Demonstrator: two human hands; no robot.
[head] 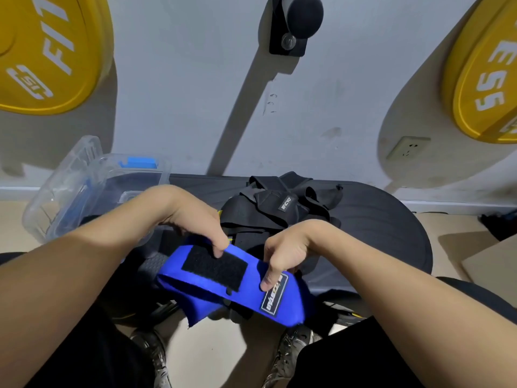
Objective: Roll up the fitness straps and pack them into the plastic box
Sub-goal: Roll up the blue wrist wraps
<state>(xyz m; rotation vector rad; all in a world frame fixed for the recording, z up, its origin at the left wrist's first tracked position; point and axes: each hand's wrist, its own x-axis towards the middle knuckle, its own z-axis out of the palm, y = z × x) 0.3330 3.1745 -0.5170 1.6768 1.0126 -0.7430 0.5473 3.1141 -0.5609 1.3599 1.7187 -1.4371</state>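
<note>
A blue fitness strap (251,298) with a black hook-and-loop patch and a logo label lies across my lap, folded over at its left end. My left hand (198,225) pinches its upper edge, thumb on the black patch. My right hand (282,256) grips the strap's right part, thumb pressed on the label. A heap of black straps (279,211) rests on the black round platform (377,219) just beyond my hands. The clear plastic box (92,186) with blue clips stands open at the left, its lid tipped up behind it.
Two yellow weight plates (47,51) (486,88) hang on the grey wall, with a black peg mount (293,26) between them. A wall socket (408,148) sits low at the right. A piece of cardboard (492,261) lies on the floor at the right. My shoes (296,343) show below.
</note>
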